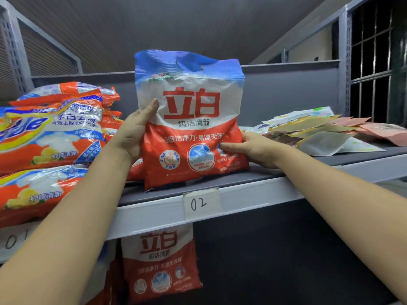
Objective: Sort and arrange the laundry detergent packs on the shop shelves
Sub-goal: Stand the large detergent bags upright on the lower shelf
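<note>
Your grey shelf unit (154,213) filled the view, w/ 2 paper tags on its front lip: "02" (201,203) near centre and "01" (15,238) at far left. Both your forearms reached up and fwd onto that shelf, left from lower left, right from lower right.

On the shelf's left side lay a stack of orange-blue detergent packs (48,137), lying flat and overlapping, approx 3 or more; exact count couldn't be told. On the right side lay a loose heap of flat pouches (319,130), pale, tan and pink, well apart from the stack.

Between them stood the red-white detergent pack (189,119), upright, bottom edge on the shelf just behind the "02" tag, blue top leaning slightly. Your left hand (134,133) clamped its left edge, thumb pressed on the front face, fingers hidden behind. Your right hand (255,148) held its lower right corner low at the shelf surface, fingers wrapped onto the front, wrist nearly flat on the shelf.

Below the shelf, a 2nd red-white pack (160,265) of the same print stood on the lower level, top hidden by the lip.
</note>
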